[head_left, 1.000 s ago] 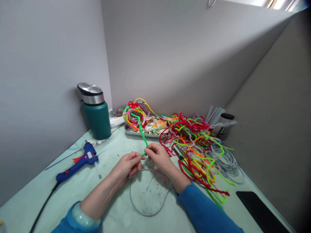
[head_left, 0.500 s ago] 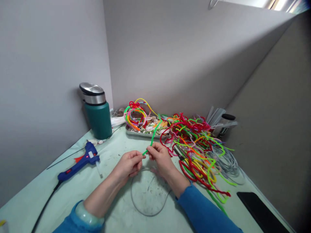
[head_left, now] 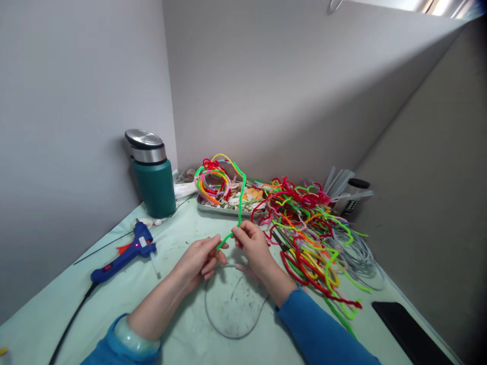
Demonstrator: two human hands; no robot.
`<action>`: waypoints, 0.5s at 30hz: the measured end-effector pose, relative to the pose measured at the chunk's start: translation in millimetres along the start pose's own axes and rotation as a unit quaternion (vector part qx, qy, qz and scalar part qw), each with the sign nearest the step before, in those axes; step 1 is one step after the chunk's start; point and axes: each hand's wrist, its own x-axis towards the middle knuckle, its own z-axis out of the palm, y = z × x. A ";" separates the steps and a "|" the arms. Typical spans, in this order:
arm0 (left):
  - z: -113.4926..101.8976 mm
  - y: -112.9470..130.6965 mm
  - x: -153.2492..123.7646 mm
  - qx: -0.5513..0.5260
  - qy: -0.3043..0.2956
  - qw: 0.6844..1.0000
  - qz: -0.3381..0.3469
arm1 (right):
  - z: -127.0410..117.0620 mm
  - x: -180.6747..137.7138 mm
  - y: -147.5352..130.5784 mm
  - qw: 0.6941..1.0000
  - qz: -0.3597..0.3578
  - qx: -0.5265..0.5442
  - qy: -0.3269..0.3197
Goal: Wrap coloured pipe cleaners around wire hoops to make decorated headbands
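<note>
A bright green pipe cleaner (head_left: pixel 242 197) is stretched between my hands, its long bent end rising over the tray behind. My left hand (head_left: pixel 201 257) pinches its lower end between thumb and fingers. Just to the right, my right hand (head_left: pixel 251 244) grips it a little farther up, fingers closed. Beneath both hands a thin grey wire ring (head_left: pixel 234 338) lies on the table, and a pink wrapped stretch (head_left: pixel 247 271) on it is partly covered by my right hand.
A blue glue gun (head_left: pixel 125 253) with its cord lies left, before a green bottle (head_left: pixel 154 185). At the back, a metal tray (head_left: pixel 216 209) holds small pieces and a coiled colourful bundle (head_left: pixel 213 185). Right are tangled pipe cleaners (head_left: pixel 300 203), grey wire (head_left: pixel 353 253), scissors (head_left: pixel 310 263) and a black phone-like slab (head_left: pixel 407 327).
The free end of the green pipe cleaner has swung left and now bends over the tray. My left hand has shifted slightly left and down, showing more of the green between my hands.
</note>
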 end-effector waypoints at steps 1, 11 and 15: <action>-0.1 -0.2 0.0 0.008 -0.003 1.000 -0.002 | -0.3 0.2 0.7 1.000 -0.001 -0.008 0.003; 3.7 -2.4 1.1 0.073 0.013 0.997 -0.003 | 2.5 -3.4 -1.6 0.999 0.042 -0.002 0.013; 5.7 -0.1 -0.4 0.081 0.030 0.996 -0.002 | 2.6 -3.0 -2.2 0.997 0.063 0.038 0.014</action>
